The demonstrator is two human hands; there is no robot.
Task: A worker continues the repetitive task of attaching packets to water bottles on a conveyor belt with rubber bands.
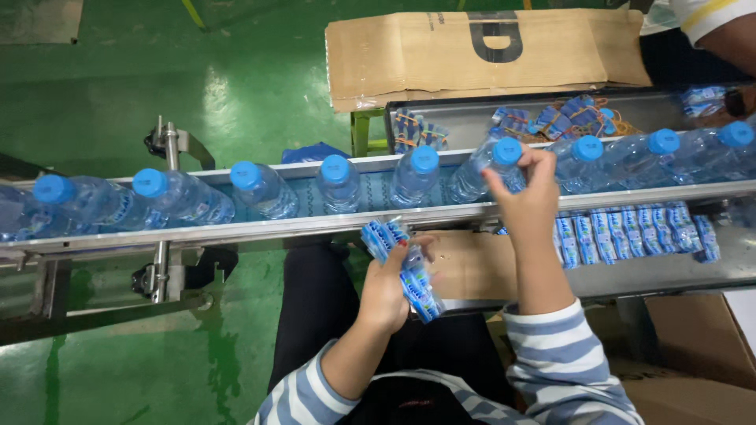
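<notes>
Running left to right across the frame was a conveyor (260, 230) with metal side rails, over a green floor (118, 94).

Behind it sat one flattened cardboard box (441, 55) on a stand. One metal tray (472, 118) sat just below the box and held loose blue label bundles (563, 118); the count there couldn't be told. Part of another person's arm in a white sleeve (709, 20) showed at top right.

Bottles (264, 189) on the belt: I counted ten blue caps. They were clear plastic, standing upright in single file, most of them close together or touching.

On the near side, a shelf (669, 271) below the rail carried a row of blue and white labels (630, 232) laid side by side. About ten were visible, though the exact number was unclear where the arm covered them. One more cardboard box (701, 338) sat under the shelf at bottom right.

Both arms wore blue and white striped sleeves (559, 362).

Right hand (529, 201) was raised to the belt, fingers pinched around the neck of one bottle (492, 169), just under its blue cap (508, 149). It was the seventh cap from the left.

Left hand (386, 287) sat below the near rail, closed around one stack of labels (405, 267). The stack fanned out above and below the fist. It stayed clear of the belt and close to the lap.
</notes>
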